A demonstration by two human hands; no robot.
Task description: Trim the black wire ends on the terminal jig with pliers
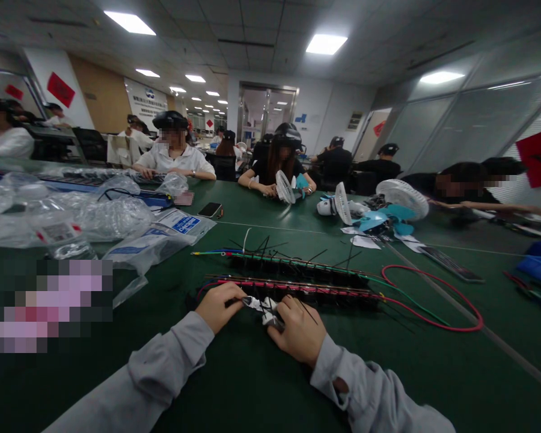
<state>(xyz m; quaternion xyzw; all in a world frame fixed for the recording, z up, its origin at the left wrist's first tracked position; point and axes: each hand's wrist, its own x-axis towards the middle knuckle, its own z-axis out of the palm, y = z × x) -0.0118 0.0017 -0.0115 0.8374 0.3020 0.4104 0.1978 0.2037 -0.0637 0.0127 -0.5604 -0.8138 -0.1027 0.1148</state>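
Two long dark strips lie side by side in front of me. Red wires and several black cable ties run along the near strip (333,296); the far strip (293,264) carries a green wire, with tie ends sticking up. At the near strip's front edge, my right hand (300,328) is closed around a small white-and-grey object (270,313), its exact kind unclear. Thin black tie tails cross over it. My left hand (219,305) has thumb and forefinger pinched at the left end of that object; what exactly sits between those fingertips is hidden.
A red cable (481,319) loops out to the right. Plastic bags (94,210) cover the table's left side, near a phone (210,210). Fan parts (401,201) and a blue tray (538,267) lie to the right. Across the table, a person (282,162) handles a fan.
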